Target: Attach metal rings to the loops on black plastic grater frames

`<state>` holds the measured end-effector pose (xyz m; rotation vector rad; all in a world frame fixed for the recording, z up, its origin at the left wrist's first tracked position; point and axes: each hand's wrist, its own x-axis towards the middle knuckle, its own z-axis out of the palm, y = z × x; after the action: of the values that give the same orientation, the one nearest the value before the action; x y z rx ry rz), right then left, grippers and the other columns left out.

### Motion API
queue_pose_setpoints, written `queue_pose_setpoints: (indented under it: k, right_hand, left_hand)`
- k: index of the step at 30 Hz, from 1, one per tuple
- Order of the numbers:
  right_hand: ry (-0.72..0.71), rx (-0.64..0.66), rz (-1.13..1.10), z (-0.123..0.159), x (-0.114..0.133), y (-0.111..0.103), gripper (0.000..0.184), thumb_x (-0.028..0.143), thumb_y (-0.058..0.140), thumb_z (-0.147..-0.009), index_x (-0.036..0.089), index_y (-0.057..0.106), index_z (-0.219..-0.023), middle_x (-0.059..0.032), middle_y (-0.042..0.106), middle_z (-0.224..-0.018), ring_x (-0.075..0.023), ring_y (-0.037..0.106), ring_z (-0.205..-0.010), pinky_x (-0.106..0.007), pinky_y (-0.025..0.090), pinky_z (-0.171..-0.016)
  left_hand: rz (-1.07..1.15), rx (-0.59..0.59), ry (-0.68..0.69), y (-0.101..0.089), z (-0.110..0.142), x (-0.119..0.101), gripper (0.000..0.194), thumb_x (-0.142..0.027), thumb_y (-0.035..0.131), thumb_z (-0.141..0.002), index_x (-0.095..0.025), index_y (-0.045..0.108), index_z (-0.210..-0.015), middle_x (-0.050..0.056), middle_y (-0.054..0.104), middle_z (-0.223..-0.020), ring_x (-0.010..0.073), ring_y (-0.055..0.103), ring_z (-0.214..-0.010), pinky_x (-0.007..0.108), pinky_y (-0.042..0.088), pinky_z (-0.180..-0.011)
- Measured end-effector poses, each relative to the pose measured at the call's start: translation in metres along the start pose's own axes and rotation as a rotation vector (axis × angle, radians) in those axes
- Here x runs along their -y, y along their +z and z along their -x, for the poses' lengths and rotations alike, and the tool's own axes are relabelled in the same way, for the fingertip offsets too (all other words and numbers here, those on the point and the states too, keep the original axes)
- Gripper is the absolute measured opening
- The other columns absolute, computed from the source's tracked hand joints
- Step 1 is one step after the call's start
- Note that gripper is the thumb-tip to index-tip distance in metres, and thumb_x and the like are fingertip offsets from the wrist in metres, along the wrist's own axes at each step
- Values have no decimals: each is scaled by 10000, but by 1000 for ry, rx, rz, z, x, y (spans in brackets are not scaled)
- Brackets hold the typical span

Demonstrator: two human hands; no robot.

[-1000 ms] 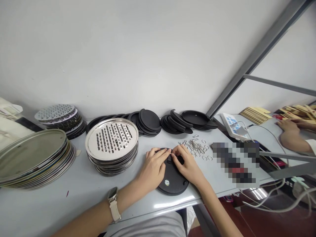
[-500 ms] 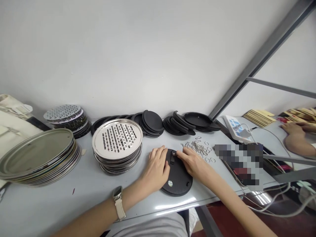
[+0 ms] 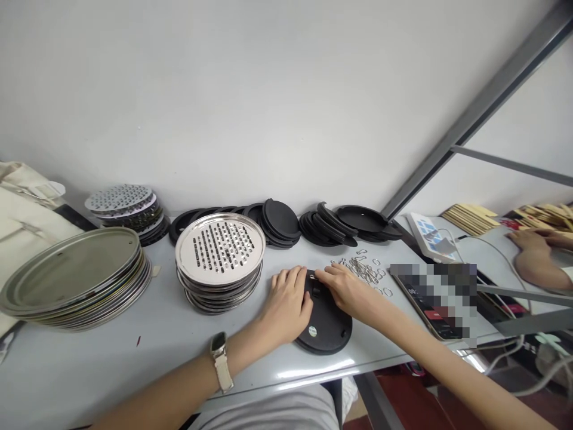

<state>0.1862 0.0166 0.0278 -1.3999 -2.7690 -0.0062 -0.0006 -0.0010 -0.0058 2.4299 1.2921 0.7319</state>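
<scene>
A black round disc (image 3: 324, 322) lies flat near the table's front edge. It bears a small round sticker, a dark tab near its far edge and a small hole near its right edge. My left hand (image 3: 289, 304) grips the disc's left side, with the thumb on top. My right hand (image 3: 351, 292) is closed at the far edge, pinching a small metal ring (image 3: 313, 276) beside the tab. Part of the ring is hidden by the fingertips. Behind my right hand is a loose pile of metal rings and clips (image 3: 364, 269).
To the left stand a stack of round metal graters (image 3: 219, 251) and a stack of large oval metal plates (image 3: 76, 269). Black round lids (image 3: 282, 221) lie along the wall. On the right are a phone (image 3: 421, 298), a white box (image 3: 425, 236), cables, a metal frame and another person's hand (image 3: 530, 242).
The view has shifted slightly. The dark tab on the disc looks shorter now, and my right fingers have moved slightly at the metal ring. My left hand stays on the disc.
</scene>
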Motion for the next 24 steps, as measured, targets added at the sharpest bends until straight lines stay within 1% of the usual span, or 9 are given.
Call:
queue_pose_setpoints:
  k: [5, 9, 11, 13, 16, 18, 21, 24]
  right_hand:
    - [6, -2, 1, 5, 1, 3, 379, -97, 399, -720, 150, 565, -955, -65, 569, -769, -228, 520, -770, -321, 433, -740]
    - [40, -23, -14, 19, -10, 3, 374, -106, 400, -709, 155, 555, -928, -73, 575, -788, -230, 534, -781, -315, 438, -715]
    - [62, -43, -29, 27, -15, 2, 353, -92, 404, -740, 157, 546, -947, -78, 574, -806, -227, 542, -789, -306, 444, -698]
    - [76, -64, -49, 31, -16, 1, 309, -56, 394, -805, 172, 532, -963, -65, 570, -815, -206, 549, -768, -283, 448, -676]
    - [69, -79, -64, 24, -11, 0, 256, -7, 371, -872, 189, 523, -933, -49, 566, -809, -182, 549, -735, -261, 441, -659]
    - [34, -65, -51, 13, -7, 0, 272, -29, 394, -834, 187, 537, -919, -49, 571, -787, -194, 552, -756, -268, 435, -676]
    - [-14, -26, -2, 0, -4, -1, 354, -78, 418, -741, 163, 566, -954, -62, 583, -763, -218, 550, -753, -295, 428, -700]
    - [-44, 10, 53, -5, -2, -2, 396, -94, 422, -698, 136, 582, -977, -75, 588, -744, -230, 544, -729, -315, 424, -709]
  left_hand:
    - [-25, 19, 4, -1, 1, -1, 456, -195, 342, -944, -121, 382, -1391, 148, 489, -1372, 278, 457, -1214, 442, 354, -1011]
    - [-47, 29, 8, -1, 0, -2, 460, -188, 327, -946, -103, 390, -1393, 153, 490, -1377, 280, 458, -1219, 430, 348, -1021]
    - [-56, 29, 7, -1, 0, -3, 464, -197, 330, -946, -84, 389, -1393, 166, 482, -1385, 291, 456, -1219, 444, 348, -1018]
    - [-65, 28, 6, 0, -1, -3, 470, -206, 337, -945, -75, 383, -1394, 175, 479, -1386, 301, 455, -1216, 460, 350, -1011]
    - [-76, 28, 7, 0, -2, -2, 472, -213, 346, -942, -99, 382, -1398, 165, 481, -1389, 304, 453, -1221, 468, 347, -1013]
    - [-81, 27, 7, 0, -2, -2, 469, -215, 349, -941, -113, 384, -1398, 156, 484, -1390, 300, 457, -1220, 463, 350, -1012]
    - [-85, 31, 5, 0, -2, -2, 467, -215, 354, -940, -116, 392, -1394, 151, 492, -1385, 297, 464, -1210, 460, 358, -1005]
    - [-82, 35, 8, -1, -2, -3, 470, -215, 356, -939, -98, 394, -1393, 155, 494, -1385, 296, 463, -1205, 460, 362, -1002]
